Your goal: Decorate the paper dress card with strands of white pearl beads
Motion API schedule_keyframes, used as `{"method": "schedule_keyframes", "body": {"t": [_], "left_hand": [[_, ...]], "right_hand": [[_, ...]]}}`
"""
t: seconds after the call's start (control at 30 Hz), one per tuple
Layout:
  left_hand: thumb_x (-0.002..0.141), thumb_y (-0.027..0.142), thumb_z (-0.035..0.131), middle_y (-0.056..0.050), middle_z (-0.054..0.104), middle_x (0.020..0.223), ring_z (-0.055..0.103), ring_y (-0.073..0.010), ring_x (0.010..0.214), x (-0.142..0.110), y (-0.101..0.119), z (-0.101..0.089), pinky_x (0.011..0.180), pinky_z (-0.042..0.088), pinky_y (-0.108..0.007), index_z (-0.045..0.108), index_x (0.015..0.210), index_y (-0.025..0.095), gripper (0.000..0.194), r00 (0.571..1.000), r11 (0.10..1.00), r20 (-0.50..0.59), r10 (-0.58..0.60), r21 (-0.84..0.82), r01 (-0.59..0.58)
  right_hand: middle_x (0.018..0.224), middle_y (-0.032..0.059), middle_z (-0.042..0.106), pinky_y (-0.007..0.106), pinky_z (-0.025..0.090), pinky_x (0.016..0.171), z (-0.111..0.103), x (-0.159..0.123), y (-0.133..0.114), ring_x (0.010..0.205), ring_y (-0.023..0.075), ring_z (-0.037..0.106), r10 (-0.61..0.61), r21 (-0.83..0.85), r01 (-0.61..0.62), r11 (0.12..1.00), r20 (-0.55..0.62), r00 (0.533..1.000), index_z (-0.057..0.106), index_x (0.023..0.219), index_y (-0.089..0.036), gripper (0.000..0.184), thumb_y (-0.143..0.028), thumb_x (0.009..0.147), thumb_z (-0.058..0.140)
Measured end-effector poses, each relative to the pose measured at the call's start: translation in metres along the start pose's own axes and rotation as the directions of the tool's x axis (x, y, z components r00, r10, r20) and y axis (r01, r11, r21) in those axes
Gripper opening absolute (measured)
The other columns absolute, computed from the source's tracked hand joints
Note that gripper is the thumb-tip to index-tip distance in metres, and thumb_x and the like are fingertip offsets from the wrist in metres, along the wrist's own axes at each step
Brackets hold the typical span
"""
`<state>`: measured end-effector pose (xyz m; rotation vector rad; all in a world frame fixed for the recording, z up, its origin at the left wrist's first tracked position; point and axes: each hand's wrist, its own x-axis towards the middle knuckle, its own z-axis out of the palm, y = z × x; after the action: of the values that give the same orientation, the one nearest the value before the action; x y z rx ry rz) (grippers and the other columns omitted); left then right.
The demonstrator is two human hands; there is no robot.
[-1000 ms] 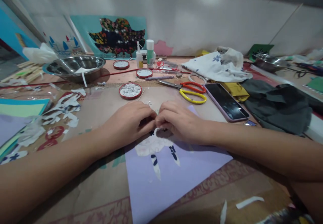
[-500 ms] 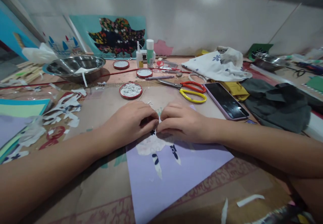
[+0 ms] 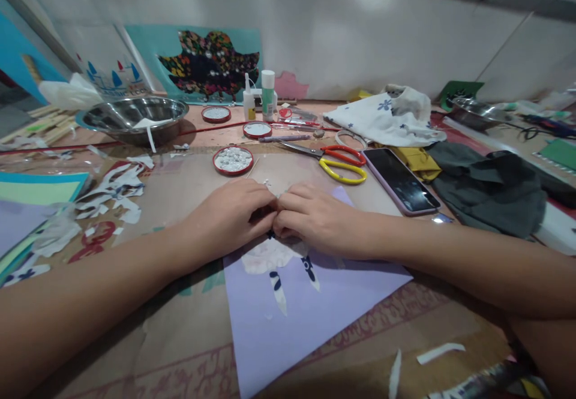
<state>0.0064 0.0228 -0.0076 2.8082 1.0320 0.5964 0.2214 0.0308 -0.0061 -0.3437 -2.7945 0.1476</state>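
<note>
A sheet of purple paper [image 3: 279,351] lies at a slant in front of me. Stuck on it is a white cloth cutout [image 3: 265,259] with dark blue flower prints and two pointed strips [image 3: 278,294] trailing toward me. Over the cutout's far part, my left hand [image 3: 236,210] and my right hand [image 3: 315,216] meet, fingertips pinched together and touching. Whatever lies between the fingers is hidden. Just beyond them is a red-rimmed lid [image 3: 233,160] of small white and silver pieces, with a thin stick [image 3: 252,168] beside it.
Scissors [image 3: 342,170] with red and yellow handles and a phone [image 3: 400,181] lie beyond my right hand. Cloth scraps [image 3: 112,192] cover the left side. Further back are a metal bowl [image 3: 135,117], a glue stick [image 3: 267,96] and a flower-print cloth [image 3: 382,114].
My right hand has shifted slightly left, and its fingertips now press against those of my left hand. The paper and the objects around it look about the same.
</note>
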Motion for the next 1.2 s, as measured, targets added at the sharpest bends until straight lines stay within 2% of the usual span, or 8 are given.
{"method": "schedule_keyframes", "body": {"t": [0.13,0.3,0.47,0.53,0.6,0.67,0.83,1.2], "left_hand": [[0.093,0.026,0.057,-0.002,0.062,0.07,0.054,-0.0163,0.067,0.0,0.001,-0.002,0.063,0.037,-0.028,0.064,0.077,0.017,0.02,1.0,0.999,0.02,-0.013,-0.038,0.013],[0.094,0.024,0.056,-0.002,0.069,0.079,0.059,-0.0161,0.072,0.0,0.003,-0.004,0.068,0.041,-0.028,0.069,0.086,0.017,0.016,0.999,0.994,0.037,-0.031,-0.103,0.035],[0.094,0.025,0.058,-0.003,0.072,0.082,0.062,-0.0169,0.076,0.0,0.002,-0.003,0.071,0.043,-0.029,0.071,0.088,0.019,0.016,0.998,0.993,0.026,-0.051,-0.109,0.054],[0.094,0.024,0.058,-0.002,0.072,0.083,0.062,-0.0167,0.076,-0.001,0.001,-0.002,0.072,0.044,-0.029,0.071,0.089,0.019,0.015,0.999,0.994,0.013,-0.034,-0.1,0.035],[0.095,0.024,0.059,-0.002,0.073,0.083,0.062,-0.0164,0.076,-0.002,0.001,-0.002,0.072,0.044,-0.029,0.07,0.089,0.019,0.014,1.0,0.997,-0.02,0.002,-0.079,-0.003],[0.095,0.023,0.058,-0.002,0.072,0.083,0.062,-0.0163,0.076,-0.003,0.002,-0.004,0.073,0.044,-0.029,0.069,0.089,0.019,0.013,0.996,0.997,-0.056,0.067,-0.042,-0.07],[0.1,0.022,0.052,-0.003,0.07,0.084,0.06,-0.0175,0.078,-0.008,0.006,-0.009,0.074,0.044,-0.031,0.066,0.092,0.017,0.016,0.963,0.962,-0.043,0.267,0.075,-0.263],[0.102,0.02,0.047,-0.005,0.068,0.087,0.058,-0.0212,0.082,-0.009,0.011,-0.012,0.083,0.044,-0.038,0.066,0.094,0.016,0.021,0.929,0.905,0.074,0.362,0.213,-0.369]], "right_hand": [[0.088,0.0053,0.057,0.031,0.037,0.075,0.004,-0.001,0.001,0.083,0.0185,0.046,0.057,0.081,-0.046,0.996,-0.13,0.99,0.058,0.091,-0.016,0.013,-0.011,0.098,0.049],[0.087,0.0026,0.052,0.03,0.039,0.071,-0.002,-0.005,0.005,0.077,0.0158,0.046,0.274,0.302,-0.196,0.933,-0.242,0.931,0.046,0.089,-0.02,0.012,-0.013,0.097,0.041],[0.078,-0.0013,0.045,0.028,0.035,0.064,-0.009,-0.013,0.03,0.069,0.014,0.041,0.521,0.449,-0.352,0.821,-0.338,0.784,0.044,0.087,-0.021,0.025,-0.038,0.104,0.039],[0.071,-0.0031,0.039,0.028,0.032,0.061,-0.009,-0.014,0.04,0.065,0.0133,0.038,0.627,0.537,-0.403,0.741,-0.338,0.702,0.041,0.078,-0.022,0.039,-0.051,0.103,0.039],[0.066,-0.0041,0.034,0.028,0.03,0.058,-0.009,-0.013,0.046,0.061,0.0126,0.036,0.682,0.596,-0.427,0.68,-0.302,0.666,0.036,0.069,-0.022,0.049,-0.059,0.101,0.038],[0.064,-0.0038,0.038,0.027,0.032,0.058,-0.008,-0.012,0.046,0.06,0.0124,0.038,0.682,0.6,-0.424,0.678,-0.297,0.669,0.04,0.069,-0.022,0.047,-0.057,0.099,0.045],[0.082,0.0024,0.061,0.028,0.04,0.067,-0.009,-0.008,0.04,0.074,0.0148,0.052,0.597,0.493,-0.403,0.771,-0.34,0.727,0.059,0.09,-0.017,0.017,-0.032,0.094,0.055],[0.075,-0.0003,0.058,0.025,0.036,0.062,-0.007,-0.006,0.04,0.068,0.0125,0.049,0.62,0.521,-0.442,0.731,-0.236,0.748,0.057,0.087,-0.016,0.016,-0.03,0.093,0.052]]}}
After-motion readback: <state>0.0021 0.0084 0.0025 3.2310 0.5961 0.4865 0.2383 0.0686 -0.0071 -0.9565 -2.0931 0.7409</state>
